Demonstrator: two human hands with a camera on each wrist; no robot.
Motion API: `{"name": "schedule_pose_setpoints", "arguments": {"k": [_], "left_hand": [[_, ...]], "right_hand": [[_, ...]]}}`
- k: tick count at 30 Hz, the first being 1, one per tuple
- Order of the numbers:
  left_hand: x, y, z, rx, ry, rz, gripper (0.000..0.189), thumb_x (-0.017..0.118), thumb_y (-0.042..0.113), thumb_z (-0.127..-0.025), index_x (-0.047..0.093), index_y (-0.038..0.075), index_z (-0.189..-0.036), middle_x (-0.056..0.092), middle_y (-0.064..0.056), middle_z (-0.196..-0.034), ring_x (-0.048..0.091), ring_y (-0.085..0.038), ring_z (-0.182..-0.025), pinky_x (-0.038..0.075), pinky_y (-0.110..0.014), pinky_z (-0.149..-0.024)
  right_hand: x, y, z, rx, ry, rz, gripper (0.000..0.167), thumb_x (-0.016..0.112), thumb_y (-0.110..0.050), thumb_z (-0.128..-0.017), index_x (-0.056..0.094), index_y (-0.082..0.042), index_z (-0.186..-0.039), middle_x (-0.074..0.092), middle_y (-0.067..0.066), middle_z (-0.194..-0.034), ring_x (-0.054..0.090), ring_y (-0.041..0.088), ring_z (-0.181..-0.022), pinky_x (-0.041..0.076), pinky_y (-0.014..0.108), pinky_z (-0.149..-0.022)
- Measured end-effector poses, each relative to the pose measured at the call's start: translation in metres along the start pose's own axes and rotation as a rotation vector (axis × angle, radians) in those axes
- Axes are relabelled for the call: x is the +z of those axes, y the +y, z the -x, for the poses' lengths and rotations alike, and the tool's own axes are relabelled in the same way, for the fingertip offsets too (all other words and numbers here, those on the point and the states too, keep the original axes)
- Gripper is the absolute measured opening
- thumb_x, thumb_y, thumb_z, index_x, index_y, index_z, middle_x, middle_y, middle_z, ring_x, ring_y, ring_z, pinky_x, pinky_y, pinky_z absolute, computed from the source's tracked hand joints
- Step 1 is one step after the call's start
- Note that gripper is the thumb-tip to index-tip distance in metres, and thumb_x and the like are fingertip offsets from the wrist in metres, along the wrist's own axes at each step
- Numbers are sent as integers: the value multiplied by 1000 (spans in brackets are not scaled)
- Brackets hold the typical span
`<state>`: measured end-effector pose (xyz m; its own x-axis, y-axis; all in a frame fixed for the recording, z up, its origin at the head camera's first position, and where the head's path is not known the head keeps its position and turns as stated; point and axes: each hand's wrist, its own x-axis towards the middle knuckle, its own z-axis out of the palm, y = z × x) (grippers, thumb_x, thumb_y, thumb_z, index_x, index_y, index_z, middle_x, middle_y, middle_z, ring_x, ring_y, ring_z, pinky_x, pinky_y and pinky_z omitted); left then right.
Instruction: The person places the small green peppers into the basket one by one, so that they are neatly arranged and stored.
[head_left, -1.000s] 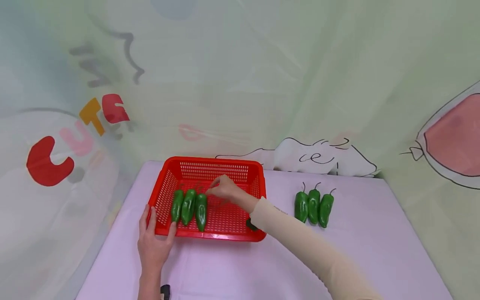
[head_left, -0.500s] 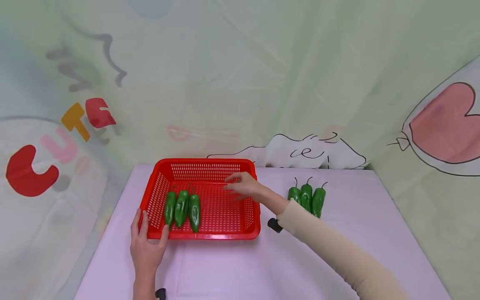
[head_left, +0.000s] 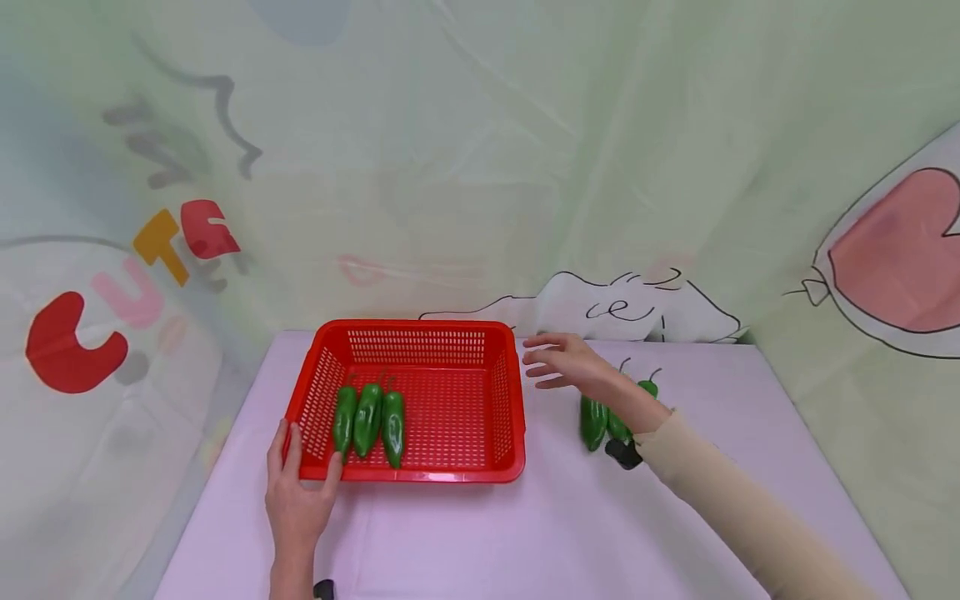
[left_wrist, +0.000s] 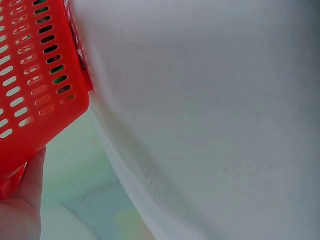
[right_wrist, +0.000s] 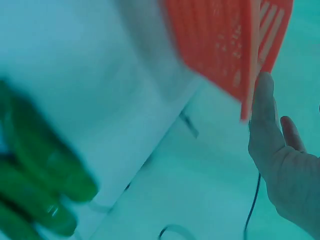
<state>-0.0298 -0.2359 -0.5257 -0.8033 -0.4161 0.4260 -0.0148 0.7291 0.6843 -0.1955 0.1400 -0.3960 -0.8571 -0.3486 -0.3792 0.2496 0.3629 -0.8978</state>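
A red plastic basket [head_left: 465, 477] with slotted walls stands on the table's left half. Inside, three green peppers [head_left: 367, 421] lie side by side on its left part. My left hand [head_left: 300, 500] grips the near left corner, thumb at the front rim and fingers over the left side. In the left wrist view, part of that hand [left_wrist: 30, 195] lies against the basket wall [left_wrist: 35, 110]. Just right of the basket hovers my right hand [head_left: 566, 360], holding nothing, fingers loosely extended. Beneath its forearm are more green peppers [head_left: 592, 422] on the table, partly covered by the arm.
A pale lilac cloth covers the table [head_left: 465, 542]. Behind it hangs a printed curtain [head_left: 480, 208] with letters and a heart balloon. The right wrist view shows green peppers [right_wrist: 45, 150] at its left.
My right hand has left the basket's inside, away from the peppers there, and moved right past the rim to beside the peppers on the table. My left hand stays at the corner.
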Motion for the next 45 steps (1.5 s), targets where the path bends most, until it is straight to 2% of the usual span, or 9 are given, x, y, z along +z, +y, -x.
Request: {"name": "schedule_pose_setpoints", "arguments": {"k": [8,13,16,23,25,29,34,38,45], "left_hand": [[-2,-2,0,3,9,-18,77,77,22,-80,44,-4,-145,35,-13,-155,39,-36,-137,48,-61,-94],[-1,-1,-1,12,11,3,76,77,21,-80,44,-4,-145,36,-14,-154,39,-37,-136,47,-63,-93],[1,0,0,6,1,4,76,77,21,-81,44,-4,-145,36,-14,-154,39,-37,-136,47,-63,-94],[0,0,0,19,5,1,76,76,21,-81,44,-4,-145,35,-15,-154,40,-38,-135,48,-63,-92],[0,0,-1,23,6,4,76,76,22,-81,44,-3,-145,36,-15,-154,40,-38,-135,48,-63,-92],[1,0,-2,21,4,3,76,77,21,-81,44,-3,-145,36,-15,-154,40,-37,-136,48,-63,-92],[2,-2,-1,21,11,4,77,77,20,-80,44,-3,-145,36,-14,-154,40,-37,-136,48,-63,-92],[3,-2,-1,26,12,12,77,78,19,-80,44,-3,-145,36,-15,-154,40,-37,-136,48,-63,-92],[3,-1,-1,26,12,4,77,78,20,-80,44,-3,-146,36,-14,-154,39,-36,-137,48,-62,-92]], "right_hand": [[-51,28,23,25,50,-53,51,52,-19,-102,39,6,-144,57,23,-130,61,34,-116,51,47,-97],[-73,44,36,48,86,-76,55,52,-21,-102,35,7,-146,62,12,-123,59,35,-120,55,39,-93],[-86,55,46,57,123,-34,55,52,-20,-102,35,8,-146,62,8,-119,61,31,-117,56,35,-90],[-116,84,60,62,213,72,57,51,-22,-103,34,12,-145,62,18,-125,67,19,-102,57,37,-88],[-123,92,62,75,226,82,58,51,-24,-103,33,12,-145,61,22,-127,68,19,-102,57,38,-88],[-131,110,62,126,245,108,61,48,-27,-104,30,13,-146,49,33,-138,64,32,-112,57,37,-87],[-135,130,58,194,293,87,61,51,-26,-103,31,12,-146,49,33,-138,59,40,-118,58,36,-85],[-136,140,54,226,320,47,59,52,-21,-102,31,13,-145,53,31,-133,61,38,-114,58,38,-85],[-139,152,46,265,339,-32,61,55,-20,-101,30,15,-144,65,19,-117,67,22,-98,57,41,-89]]}}
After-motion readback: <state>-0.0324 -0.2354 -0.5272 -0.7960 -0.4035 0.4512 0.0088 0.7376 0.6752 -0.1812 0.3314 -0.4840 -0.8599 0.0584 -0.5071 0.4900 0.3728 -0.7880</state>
